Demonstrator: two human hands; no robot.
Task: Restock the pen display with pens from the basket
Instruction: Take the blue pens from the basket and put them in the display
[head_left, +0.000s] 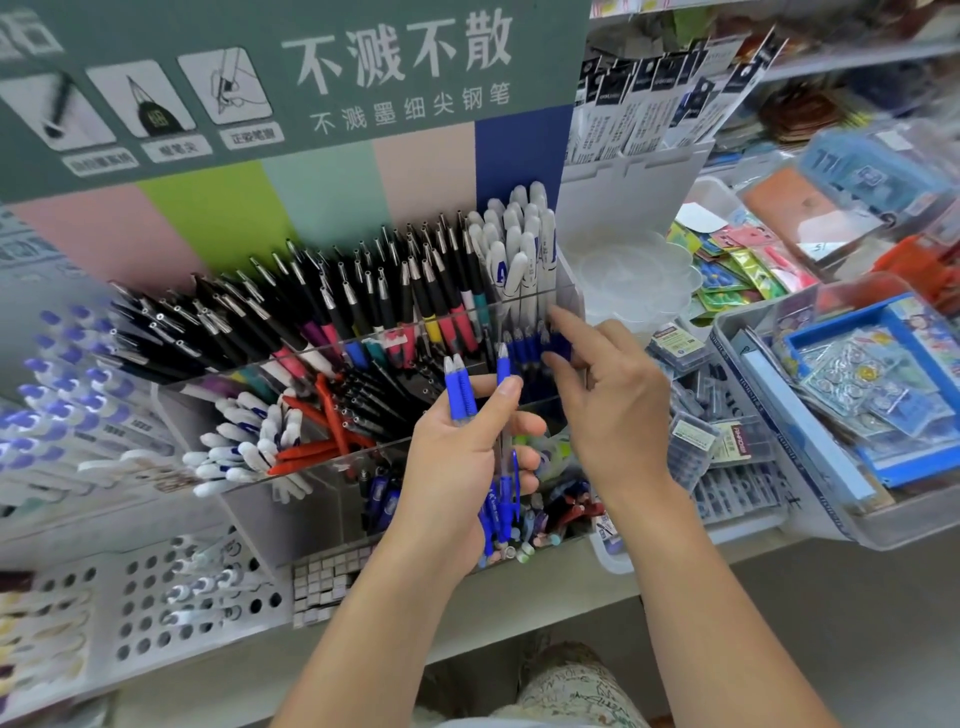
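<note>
Shop shelving fills the frame, with a clear pen display (363, 374) at centre. Spare blue pens (460, 389) are gripped upright in the left hand (467, 457), ready for feeding; one blue pen (558, 345) is pinched by the right hand (608, 395) fingers (563, 319) at the right compartment, seemingly for slotting in.

Left hand (467, 457) curled in a grip, thumb up, right hand (608, 395) raised, fingers pinching forward
</note>
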